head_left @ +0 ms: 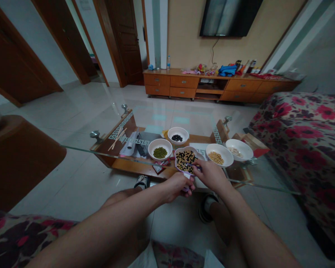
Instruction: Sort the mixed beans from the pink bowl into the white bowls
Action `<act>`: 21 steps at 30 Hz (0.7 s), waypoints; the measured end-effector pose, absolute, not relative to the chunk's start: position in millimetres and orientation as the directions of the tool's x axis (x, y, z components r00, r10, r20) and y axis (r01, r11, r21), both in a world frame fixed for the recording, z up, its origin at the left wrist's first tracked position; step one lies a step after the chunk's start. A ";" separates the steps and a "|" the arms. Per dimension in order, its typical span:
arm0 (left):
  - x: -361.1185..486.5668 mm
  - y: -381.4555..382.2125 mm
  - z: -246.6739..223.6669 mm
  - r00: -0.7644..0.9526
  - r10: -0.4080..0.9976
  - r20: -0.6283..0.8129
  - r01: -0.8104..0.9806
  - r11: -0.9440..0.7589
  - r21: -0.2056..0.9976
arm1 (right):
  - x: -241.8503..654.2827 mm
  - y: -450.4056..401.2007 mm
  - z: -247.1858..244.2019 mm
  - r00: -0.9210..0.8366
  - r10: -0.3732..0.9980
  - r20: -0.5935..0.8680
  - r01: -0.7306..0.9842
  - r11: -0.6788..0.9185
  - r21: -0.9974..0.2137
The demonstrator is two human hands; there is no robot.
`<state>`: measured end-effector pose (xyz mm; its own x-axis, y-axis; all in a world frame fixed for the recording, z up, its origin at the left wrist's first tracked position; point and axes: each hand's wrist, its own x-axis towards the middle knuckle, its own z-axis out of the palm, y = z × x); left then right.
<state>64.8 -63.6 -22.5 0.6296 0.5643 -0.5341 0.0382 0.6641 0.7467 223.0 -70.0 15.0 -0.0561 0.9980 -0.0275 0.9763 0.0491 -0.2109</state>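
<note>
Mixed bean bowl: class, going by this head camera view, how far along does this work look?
Done: four white bowls hold separate lots of green beans, black beans, yellow beans and pale seeds. In hand: the left hand holds the mixed bean bowl, and the right hand works a small purple tool over it. Left: that bowl holds a thick mix of black and yellow beans, so much looks unsorted.

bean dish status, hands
Left hand on mixed-bean dish rim. Right hand holding small purple tool over beans. Yellow-bean bowl beside dish.
</note>
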 end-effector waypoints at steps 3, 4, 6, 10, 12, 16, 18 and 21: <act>64.4 -63.9 -21.8 0.626 0.564 -0.538 0.044 0.664 0.747 | 223.9 -69.3 11.9 -0.069 0.997 -0.029 0.978 0.061 -0.201; 64.3 -64.0 -21.3 0.624 0.563 -0.542 0.049 0.664 0.746 | 224.2 -69.2 11.0 -0.074 0.997 -0.030 0.977 0.067 -0.201; 64.2 -64.0 -20.2 0.624 0.559 -0.546 0.057 0.664 0.746 | 224.8 -69.3 10.3 -0.080 0.996 -0.035 0.977 0.072 -0.202; 64.1 -63.6 -20.7 0.629 0.554 -0.545 0.059 0.665 0.744 | 225.0 -69.6 12.6 -0.066 0.997 -0.049 0.976 0.055 -0.209; 64.2 -63.2 -22.0 0.631 0.552 -0.545 0.059 0.666 0.743 | 224.7 -69.6 14.2 -0.059 0.997 -0.058 0.976 0.046 -0.211; 64.4 -62.9 -23.2 0.625 0.553 -0.551 0.065 0.666 0.743 | 223.2 -69.7 15.9 -0.066 0.996 -0.055 0.978 0.054 -0.200; 64.4 -63.0 -22.7 0.618 0.559 -0.553 0.067 0.664 0.745 | 222.2 -69.8 16.1 -0.070 0.997 -0.042 0.981 0.061 -0.186; 64.5 -63.1 -22.5 0.617 0.566 -0.547 0.062 0.659 0.750 | 221.1 -69.7 15.5 -0.062 0.997 -0.038 0.987 0.055 -0.152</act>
